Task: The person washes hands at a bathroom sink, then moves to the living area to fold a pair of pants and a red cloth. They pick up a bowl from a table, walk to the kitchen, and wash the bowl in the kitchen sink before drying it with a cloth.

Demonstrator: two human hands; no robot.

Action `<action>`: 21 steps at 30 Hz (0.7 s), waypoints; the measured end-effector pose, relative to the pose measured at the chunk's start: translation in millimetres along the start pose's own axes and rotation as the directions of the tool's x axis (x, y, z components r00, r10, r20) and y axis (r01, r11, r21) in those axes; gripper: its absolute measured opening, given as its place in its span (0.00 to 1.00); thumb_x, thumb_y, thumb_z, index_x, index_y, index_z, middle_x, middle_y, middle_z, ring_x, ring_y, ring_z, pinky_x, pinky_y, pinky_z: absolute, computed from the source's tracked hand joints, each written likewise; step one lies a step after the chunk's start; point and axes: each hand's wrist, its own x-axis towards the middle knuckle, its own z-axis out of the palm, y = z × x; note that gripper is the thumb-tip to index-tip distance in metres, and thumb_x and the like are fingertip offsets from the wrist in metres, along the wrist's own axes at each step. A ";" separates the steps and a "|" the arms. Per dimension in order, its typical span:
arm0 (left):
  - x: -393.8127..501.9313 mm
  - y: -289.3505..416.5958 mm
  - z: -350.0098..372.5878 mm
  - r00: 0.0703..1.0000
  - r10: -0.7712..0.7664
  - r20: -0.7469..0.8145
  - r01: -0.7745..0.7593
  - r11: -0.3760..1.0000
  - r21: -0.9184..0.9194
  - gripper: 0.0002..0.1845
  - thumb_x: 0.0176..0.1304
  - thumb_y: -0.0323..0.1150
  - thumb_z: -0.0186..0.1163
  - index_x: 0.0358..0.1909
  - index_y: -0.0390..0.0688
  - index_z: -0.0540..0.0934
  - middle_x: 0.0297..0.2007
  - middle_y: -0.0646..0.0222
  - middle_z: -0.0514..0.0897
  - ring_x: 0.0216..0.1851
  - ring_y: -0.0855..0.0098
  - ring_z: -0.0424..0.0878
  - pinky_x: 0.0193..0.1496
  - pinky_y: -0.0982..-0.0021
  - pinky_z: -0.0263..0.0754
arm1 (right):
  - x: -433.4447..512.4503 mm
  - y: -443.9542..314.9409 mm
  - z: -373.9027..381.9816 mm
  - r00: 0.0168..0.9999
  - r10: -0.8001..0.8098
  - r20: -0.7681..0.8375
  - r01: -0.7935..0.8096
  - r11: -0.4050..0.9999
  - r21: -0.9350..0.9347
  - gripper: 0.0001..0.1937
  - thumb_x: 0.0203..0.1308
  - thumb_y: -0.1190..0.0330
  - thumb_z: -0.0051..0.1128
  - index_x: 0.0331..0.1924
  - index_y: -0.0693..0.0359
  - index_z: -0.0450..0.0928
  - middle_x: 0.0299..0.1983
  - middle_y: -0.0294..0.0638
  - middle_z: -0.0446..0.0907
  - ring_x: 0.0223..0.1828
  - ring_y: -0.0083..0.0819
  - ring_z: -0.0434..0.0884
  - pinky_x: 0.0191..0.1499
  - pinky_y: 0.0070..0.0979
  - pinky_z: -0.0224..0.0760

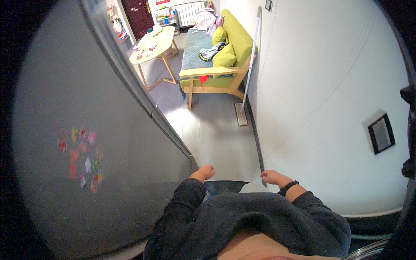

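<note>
My left hand (206, 171) is loosely curled in front of my body with nothing visible in it. It is nearest to the lower corner of a tall grey cabinet-like surface, apparently a refrigerator side (130, 162). To the right, my right hand (272, 177) is also curled, with a dark band (288, 187) on its wrist, and I see nothing in its fingers. Behind it lie the white wall (302, 130) and its dark baseboard (256, 143). Between and beyond both hands stretches the grey tiled floor (214, 139). Below them is a dark mat (224, 186), partly hidden by my clothing.
A flat mop (241, 115) leans upright against the right wall. Beyond it stands a green sofa (239, 35) with a wooden armrest (211, 71), cushions and clothes. A wooden table (162, 42) bearing small items is to its left. Colourful magnets or stickers (83, 148) dot the grey surface.
</note>
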 end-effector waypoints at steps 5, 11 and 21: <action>65.9 -29.5 -27.1 0.999 -0.046 0.027 0.046 0.999 -0.016 0.21 0.49 0.43 0.51 0.42 0.40 0.76 0.42 0.52 0.77 0.46 0.55 0.73 0.49 0.62 0.67 | 82.2 31.5 -59.2 0.923 0.268 0.278 -0.342 0.901 0.266 0.16 0.52 0.65 0.48 0.46 0.57 0.73 0.31 0.39 0.77 0.26 0.29 0.75 0.21 0.26 0.68; 93.2 -19.3 -90.3 0.977 -0.210 0.042 0.214 0.958 -0.192 0.24 0.53 0.44 0.53 0.45 0.36 0.74 0.43 0.58 0.78 0.46 0.61 0.74 0.48 0.65 0.67 | 221.0 19.3 -205.9 0.972 -0.004 0.235 0.025 0.996 -0.087 0.20 0.51 0.59 0.48 0.47 0.60 0.72 0.39 0.42 0.77 0.35 0.31 0.76 0.35 0.30 0.71; 190.4 -48.5 -150.0 0.967 -0.222 -0.128 0.194 0.960 -0.202 0.19 0.55 0.41 0.50 0.48 0.45 0.71 0.35 0.69 0.78 0.35 0.66 0.77 0.39 0.61 0.70 | 413.6 -21.8 -350.0 0.858 0.020 0.513 0.357 0.695 -0.624 0.15 0.52 0.61 0.49 0.44 0.53 0.75 0.43 0.38 0.77 0.45 0.39 0.75 0.43 0.41 0.67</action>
